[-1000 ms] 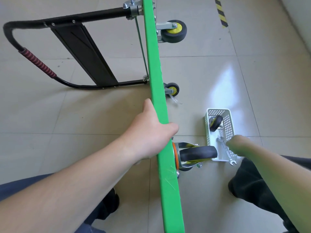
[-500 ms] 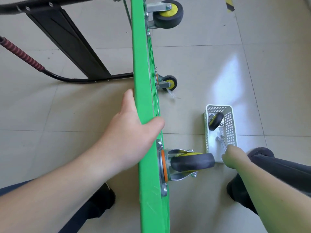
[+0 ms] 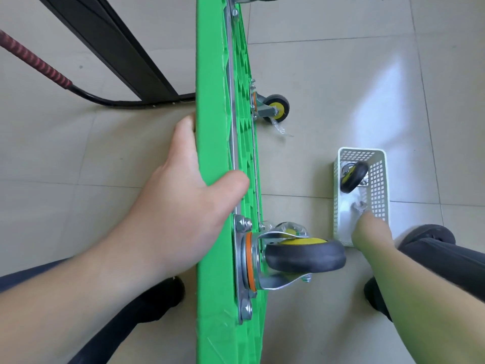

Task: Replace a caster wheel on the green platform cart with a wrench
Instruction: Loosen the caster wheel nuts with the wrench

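Observation:
The green platform cart (image 3: 212, 158) stands on its long edge, underside facing right. My left hand (image 3: 183, 195) grips its top edge, thumb over the ribbed underside. Just below that hand, a caster wheel (image 3: 301, 254) with a black tyre and yellow hub is bolted to the cart by a metal plate. My right hand (image 3: 372, 229) reaches into the white basket (image 3: 338, 185) and holds the silver wrench (image 3: 359, 207), whose open jaw pokes out past the fingers. A spare caster wheel (image 3: 354, 176) lies in the basket's far end.
Another mounted caster (image 3: 275, 109) sticks out farther along the cart. The black folded handle frame (image 3: 118, 48) with its red grip (image 3: 39, 64) lies on the tiled floor to the left. My dark-trousered legs and shoes sit on both sides of the cart.
The view has dropped closer to the cart and basket. My right hand has gone deeper into the basket and taken the wrench. My left hand stays on the cart's edge.

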